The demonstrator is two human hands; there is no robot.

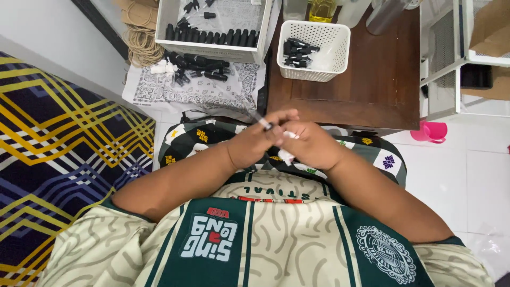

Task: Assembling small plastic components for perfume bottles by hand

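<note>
White basket (334,50) on brown table (372,90); pink cup (430,132) on floor.

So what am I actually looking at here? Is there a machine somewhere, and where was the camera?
No machine here: a person works with two bare hands. The single picture comes from a camera worn on the person's head, looking down over their chest and lap. The left hand and right hand meet in front of them, together holding a small thin dropper-like piece with a dark tip and a bit of white material; exactly what it is is too small to tell. Ahead stands a brown wooden table bearing a white basket of small black parts. Left of it, a white tray with a row of black caps rests on a patterned cloth.
</note>
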